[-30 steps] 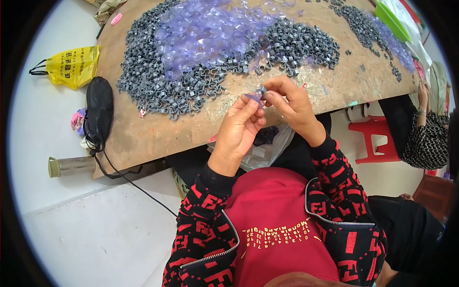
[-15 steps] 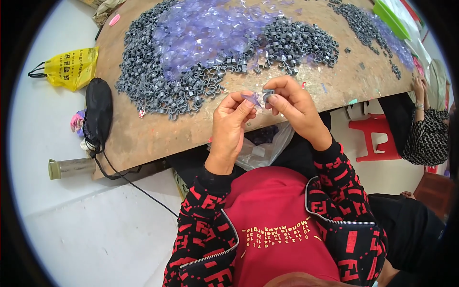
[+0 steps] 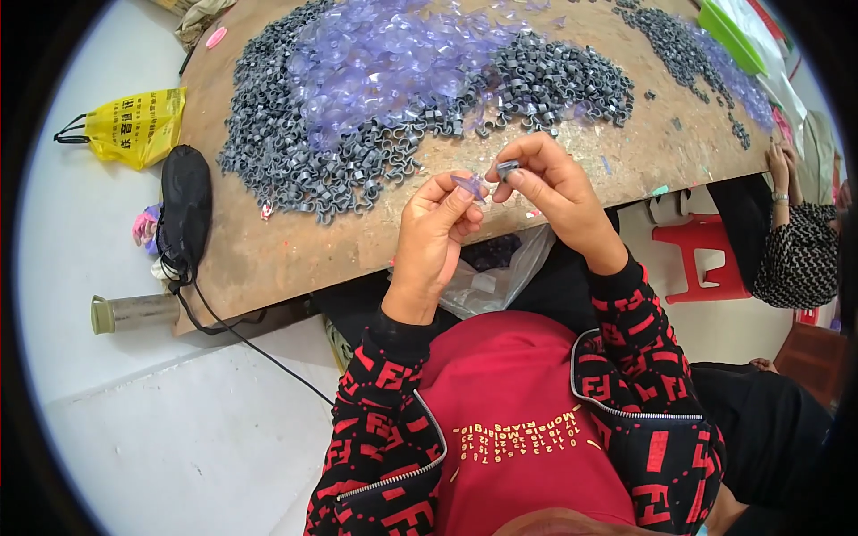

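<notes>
Across the far half of the scene, a broad brown table (image 3: 277,259) is partly covered by loose parts. A wide heap of grey clips (image 3: 268,125) is spread over its left and middle, and a mound of translucent purple pieces (image 3: 384,71) is bordered by the clips at left, near side and right. At the right, beyond the near edge, a red stool (image 3: 702,255) is seen. Below that edge, a clear plastic bag (image 3: 480,286) is placed, its dark contents not clearly made out.

Above the same edge, both hands are raised. The left hand (image 3: 431,234) is closed at thumb and fingers, by which a single pointed purple piece (image 3: 467,185) is pinched. By the right hand (image 3: 565,198), one grey clip (image 3: 507,168) is gripped between thumb and fingertips. The two parts are held close together but, it seems, unjoined.

The step in hand is judged to be a fine two-handed handling of one part of each kind. For the next move, careful alignment by the fingertips seems to be called for, with both pinches kept firm, since parts so small could easily be dropped.
</notes>
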Motion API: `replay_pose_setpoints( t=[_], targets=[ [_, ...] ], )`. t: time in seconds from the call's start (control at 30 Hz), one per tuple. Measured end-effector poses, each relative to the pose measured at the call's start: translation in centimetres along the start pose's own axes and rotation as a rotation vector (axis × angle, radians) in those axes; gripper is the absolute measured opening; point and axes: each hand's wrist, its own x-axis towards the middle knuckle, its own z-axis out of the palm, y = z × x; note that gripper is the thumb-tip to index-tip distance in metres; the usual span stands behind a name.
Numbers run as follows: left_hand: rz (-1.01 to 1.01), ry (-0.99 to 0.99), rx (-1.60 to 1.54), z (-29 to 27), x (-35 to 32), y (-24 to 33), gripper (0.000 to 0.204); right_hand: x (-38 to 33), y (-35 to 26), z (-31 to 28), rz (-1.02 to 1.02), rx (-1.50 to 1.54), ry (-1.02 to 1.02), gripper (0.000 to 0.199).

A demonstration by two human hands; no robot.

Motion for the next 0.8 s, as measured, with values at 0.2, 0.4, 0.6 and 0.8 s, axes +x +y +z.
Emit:
replay_pose_setpoints(
  t=[0.2, 0.4, 0.6, 0.8],
  targets=[
    [0.005, 0.005, -0.003, 0.1, 0.0, -0.1, 0.02, -0.2, -0.5, 0.5, 0.035, -0.15, 0.012, 0.024],
    [0.008, 0.013, 0.022, 0.3, 0.0, 0.0, 0.02, -0.1, 0.0, 0.3, 0.075, -0.101, 0.012, 0.024],
    [0.059, 0.046, 0.155, 0.5, 0.0, 0.0, 0.018, 0.0, -0.1, 0.3, -0.031, -0.435, 0.024, 0.022],
    [0.194, 0.073, 0.315, 1.5, 0.2, -0.1, 0.014, -0.2, 0.7, 0.4, 0.045, -0.192, 0.124, 0.021]
  ],
)
